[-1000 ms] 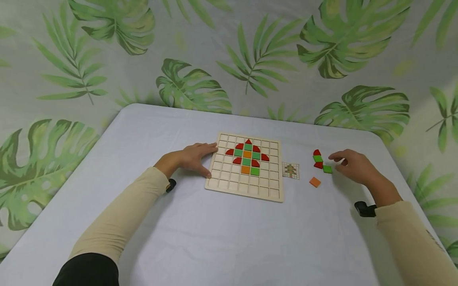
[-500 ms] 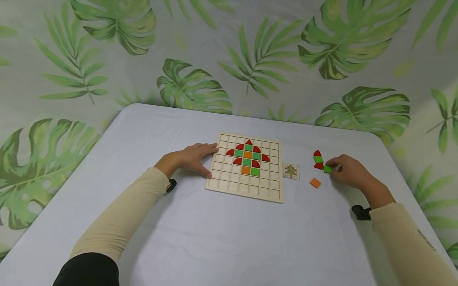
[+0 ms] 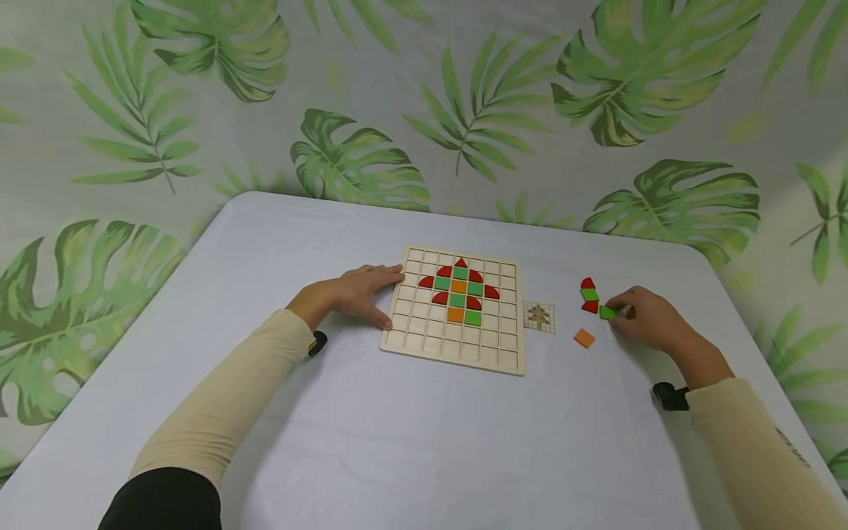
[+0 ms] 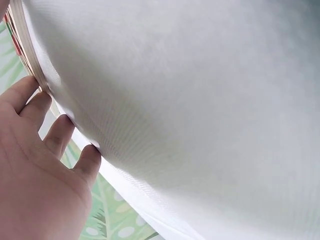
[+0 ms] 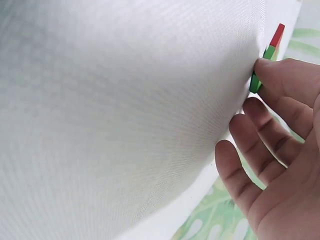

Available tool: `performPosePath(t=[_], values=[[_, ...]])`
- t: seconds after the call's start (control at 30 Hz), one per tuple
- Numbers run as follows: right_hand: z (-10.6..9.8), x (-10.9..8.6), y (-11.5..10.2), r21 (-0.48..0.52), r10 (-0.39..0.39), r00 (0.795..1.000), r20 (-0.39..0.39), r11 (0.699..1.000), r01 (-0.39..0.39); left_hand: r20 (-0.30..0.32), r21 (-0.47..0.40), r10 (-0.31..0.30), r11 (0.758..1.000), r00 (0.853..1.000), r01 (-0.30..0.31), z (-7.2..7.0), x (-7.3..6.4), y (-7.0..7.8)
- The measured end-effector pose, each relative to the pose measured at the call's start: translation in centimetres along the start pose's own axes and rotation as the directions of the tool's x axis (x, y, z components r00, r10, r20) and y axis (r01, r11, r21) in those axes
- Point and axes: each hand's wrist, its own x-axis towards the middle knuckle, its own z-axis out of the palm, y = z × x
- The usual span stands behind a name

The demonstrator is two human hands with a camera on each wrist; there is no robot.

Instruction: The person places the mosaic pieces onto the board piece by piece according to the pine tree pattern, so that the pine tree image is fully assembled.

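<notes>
My left hand (image 3: 361, 293) rests against the left edge of a wooden grid board (image 3: 424, 342), fingers spread and thumb near its lower corner. Red, green and orange tiles sit in the grid in a tree-like pattern. In the left wrist view, the fingertips of that hand (image 4: 40, 175) touch the board's side. To the right of the board, my right hand (image 3: 652, 318) pinches a green square tile (image 3: 606, 313) between thumb and index finger. The right wrist view shows the thumb against that tile (image 5: 255, 84), the other fingers loosely bent.
Beside the pinched tile lie two red tiles (image 3: 587, 283) with a green tile (image 3: 589, 294) between them. An orange square tile (image 3: 584, 338) lies nearer. A small tree pattern card (image 3: 539, 316) touches or nearly touches the board's right edge. White cloth (image 3: 424, 442) covers the table.
My right hand has come down and left onto the green square tile and now pinches it; the tile has barely shifted. My left hand and the board have stayed in place.
</notes>
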Motion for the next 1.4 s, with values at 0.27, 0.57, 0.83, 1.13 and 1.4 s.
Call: performPosePath(t=[0.27,0.57,0.83,1.13,1.4], values=[[0.0,0.0,0.2,0.015,0.046,0.999,0.001,0.999,-0.046,-0.004,0.025,0.022,0.999,1.0,-0.022,-0.2,-0.1,0.2],[-0.3,-0.7,0.5,0.058,0.064,0.998,-0.008,0.996,-0.064,-0.002,0.06,0.026,0.998,1.0,-0.026,-0.2,0.3,0.1],[-0.5,-1.1,-0.6,0.073,-0.022,0.996,-0.081,0.997,0.027,0.002,0.057,0.02,0.998,1.0,-0.02,-0.2,0.2,0.1],[-0.7,-1.0,-2.5,0.057,-0.122,0.983,-0.141,0.99,0.131,-0.002,0.044,0.011,0.999,1.0,-0.011,-0.1,0.2,0.0],[-1.1,-0.3,-5.9,0.044,-0.257,0.953,-0.163,0.963,0.267,-0.007,0.056,0.011,0.998,1.0,-0.01,-0.2,0.2,0.0]])
